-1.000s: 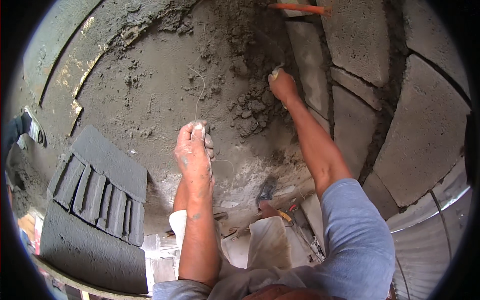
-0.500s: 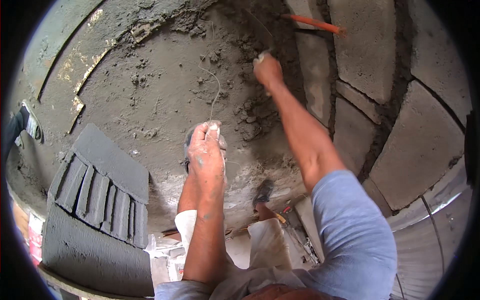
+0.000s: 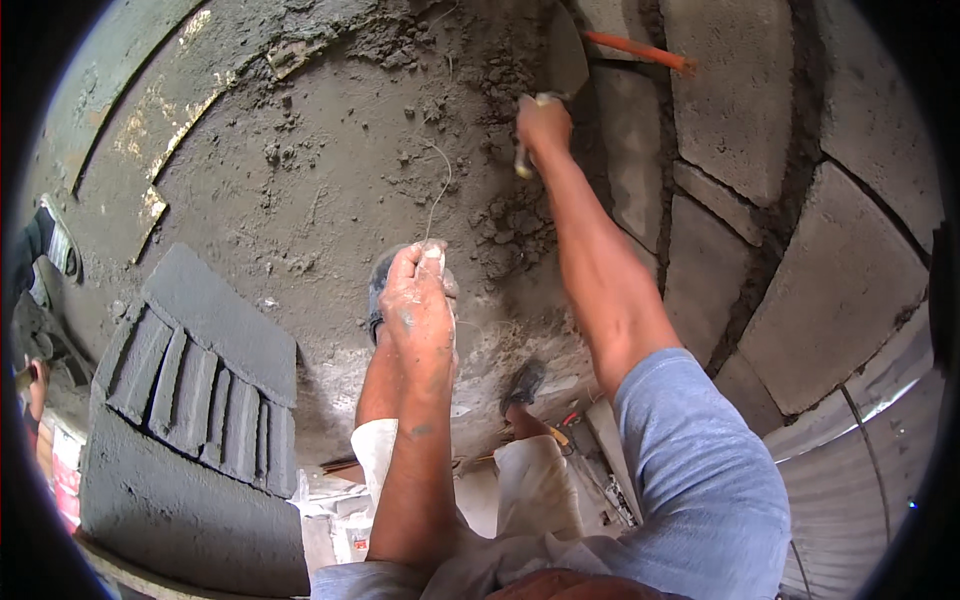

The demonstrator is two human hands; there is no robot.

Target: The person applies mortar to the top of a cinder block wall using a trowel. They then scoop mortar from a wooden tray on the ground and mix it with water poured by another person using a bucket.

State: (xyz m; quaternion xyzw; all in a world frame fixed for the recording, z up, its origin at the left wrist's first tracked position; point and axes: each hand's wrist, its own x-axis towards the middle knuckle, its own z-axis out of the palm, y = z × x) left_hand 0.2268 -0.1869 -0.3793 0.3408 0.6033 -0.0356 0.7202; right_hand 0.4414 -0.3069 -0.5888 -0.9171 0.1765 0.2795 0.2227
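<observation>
My right hand [image 3: 545, 126] is wrapped round the handle of a trowel [image 3: 569, 55], whose dark blade reaches away over the wet mortar [image 3: 500, 75] beside the laid stone slabs. The butt of the handle sticks out on the near side of my fist. Closer in, my left hand [image 3: 414, 300] is closed, thumb and fingers pinching a thin pale string [image 3: 440, 190]. From those fingers the string runs loosely up across the grey mortar bed. Below the left hand one dark shoe [image 3: 385, 285] shows in part.
An orange stick-like handle [image 3: 640, 48] rests by the slabs [image 3: 725, 90] at right. On the left, narrow stone strips [image 3: 185, 385] lie on larger grey slabs [image 3: 190, 530]. Another person's hand [image 3: 38, 380] and shoe [image 3: 65, 245] appear at the far left. My other shoe [image 3: 525, 382] is below centre.
My right hand has turned, and the trowel's blade and handle butt now show more plainly. The string has shifted. At the far left another person's hand has come into sight.
</observation>
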